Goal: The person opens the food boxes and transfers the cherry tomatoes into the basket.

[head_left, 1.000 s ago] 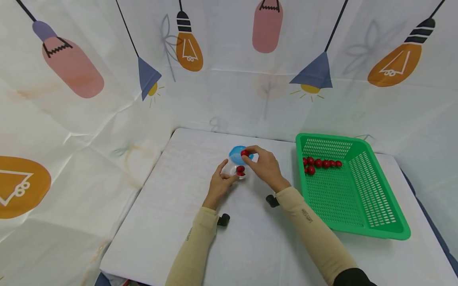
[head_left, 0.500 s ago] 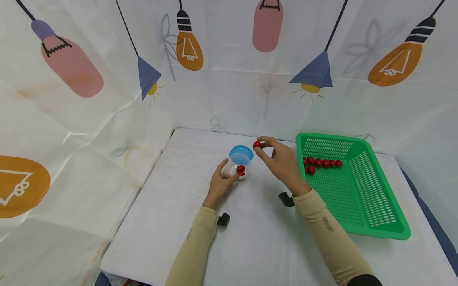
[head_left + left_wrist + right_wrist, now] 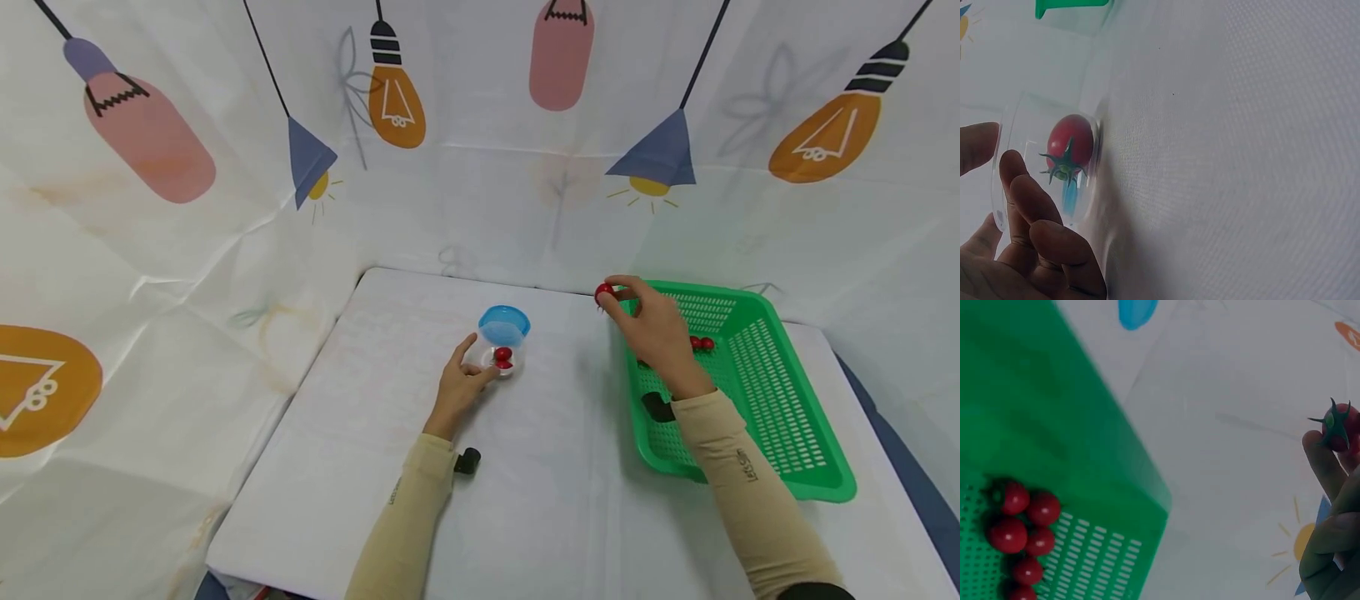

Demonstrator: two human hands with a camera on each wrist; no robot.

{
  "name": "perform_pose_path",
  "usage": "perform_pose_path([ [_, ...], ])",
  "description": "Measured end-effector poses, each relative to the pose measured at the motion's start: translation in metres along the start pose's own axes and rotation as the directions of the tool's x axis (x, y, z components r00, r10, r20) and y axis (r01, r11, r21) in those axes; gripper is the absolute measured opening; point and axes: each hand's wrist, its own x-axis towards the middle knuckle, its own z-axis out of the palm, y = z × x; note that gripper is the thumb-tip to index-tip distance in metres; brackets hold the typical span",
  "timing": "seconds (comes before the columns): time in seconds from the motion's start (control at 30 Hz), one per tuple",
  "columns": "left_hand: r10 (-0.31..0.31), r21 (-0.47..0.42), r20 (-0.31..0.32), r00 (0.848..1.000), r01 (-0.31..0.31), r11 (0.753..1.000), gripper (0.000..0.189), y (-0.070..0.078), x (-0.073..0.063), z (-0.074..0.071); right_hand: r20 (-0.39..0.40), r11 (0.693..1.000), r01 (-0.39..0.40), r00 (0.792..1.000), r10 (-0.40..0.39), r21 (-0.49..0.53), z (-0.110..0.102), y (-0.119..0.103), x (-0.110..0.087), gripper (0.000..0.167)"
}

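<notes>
Beside a small clear plastic container [image 3: 501, 362] on the table, my left hand [image 3: 456, 387] holds it, with curled fingers against its wall in the left wrist view. Two red cherry tomatoes show inside; one cherry tomato [image 3: 1070, 140] has its green stem cap toward the left wrist camera. A blue lid [image 3: 505, 325] lies tilted back behind the container. My right hand [image 3: 652, 333] is raised over the left side of a green basket [image 3: 813, 417]. Its thumb and forefinger pinch another cherry tomato [image 3: 603, 292], whose green cap shows in the right wrist view.
Several more cherry tomatoes [image 3: 1009, 534] lie in the basket near its back left corner, partly hidden by the right hand in the head view. A white cloth covers the table [image 3: 360, 400]. Behind it hangs a white sheet [image 3: 480, 200] printed with lamps.
My right hand has moved right with the pinched cherry tomato, from over the container and lid to the basket's left edge. The left hand and the container have stayed in place.
</notes>
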Motion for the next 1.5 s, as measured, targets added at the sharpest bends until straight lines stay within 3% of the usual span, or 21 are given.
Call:
perform_pose_path([
  [0.27, -0.003, 0.002, -0.004, 1.0, 0.003, 1.0, 0.077, 0.0, 0.0, 0.0, 0.036, 0.999, -0.036, 0.999, 0.038, -0.03, -0.023, 0.033, 0.0, 0.047],
  [0.47, -0.009, 0.003, -0.006, 1.0, 0.009, 1.0, 0.077, 0.001, 0.001, 0.0, 0.066, 0.992, -0.071, 0.995, 0.079, -0.109, -0.038, 0.052, -0.003, 0.049],
  [0.83, -0.012, -0.009, 0.001, 1.0, 0.012, 1.0, 0.077, 0.0, 0.001, -0.003, 0.167, 0.973, -0.14, 0.971, 0.171, -0.182, -0.037, 0.095, -0.014, 0.063],
  [1.03, -0.007, -0.013, 0.0, 1.0, 0.007, 1.0, 0.076, 0.0, 0.001, -0.003, 0.267, 0.962, -0.153, 0.94, 0.213, -0.227, -0.034, 0.119, -0.018, 0.059],
  [1.23, -0.011, -0.002, -0.001, 1.0, 0.011, 1.0, 0.076, -0.001, 0.002, -0.002, 0.375, 0.952, -0.165, 0.891, 0.255, -0.256, -0.028, 0.14, -0.023, 0.058],
  [1.5, -0.024, -0.005, -0.006, 1.0, 0.024, 1.0, 0.075, -0.001, 0.003, -0.001, 0.428, 0.943, -0.163, 0.859, 0.28, -0.29, -0.021, 0.149, -0.025, 0.06],
])
